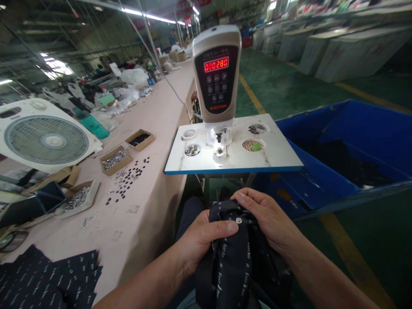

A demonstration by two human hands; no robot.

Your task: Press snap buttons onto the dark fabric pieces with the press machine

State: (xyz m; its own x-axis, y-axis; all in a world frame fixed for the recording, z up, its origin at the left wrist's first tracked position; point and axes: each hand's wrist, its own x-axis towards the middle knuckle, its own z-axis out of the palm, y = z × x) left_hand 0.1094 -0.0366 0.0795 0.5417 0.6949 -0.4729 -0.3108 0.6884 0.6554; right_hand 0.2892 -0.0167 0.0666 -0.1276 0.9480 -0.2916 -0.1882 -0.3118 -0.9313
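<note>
both hands are closed on a dark printed garment [238,257] bunched in the person's lap, just below the near edge of the snap press. the left hand [202,240] grips the fabric from the left, its thumb laid flat across the top fold, the thumb tip just beside a small silver snap [238,220] set in the cloth. the right hand [270,219] clamps the same fold from the right, fingers curled over the top edge of the garment, near the snap.

the snap press [217,73] stands upright beyond the hands, its red display lit, on a white plate [280,156] with a blue front edge. sunk into that plate around the base of the press are small round cups: one with brass-coloured parts [253,146] to the right of the press, one with dark parts behind that, and two more to the left of the press.

left of the press runs a long pink counter [151,124]. on it lie open cardboard boxes of small metal pieces [115,159], with loose dark and silver snaps [128,176] scattered beside them. further left of the press a white fan [45,139] lies tilted on the counter. at the near left corner of the counter is a stack of the same dark printed cloth [48,279]. right of the press sits a big blue bin [350,146] with dark fabric inside.
</note>
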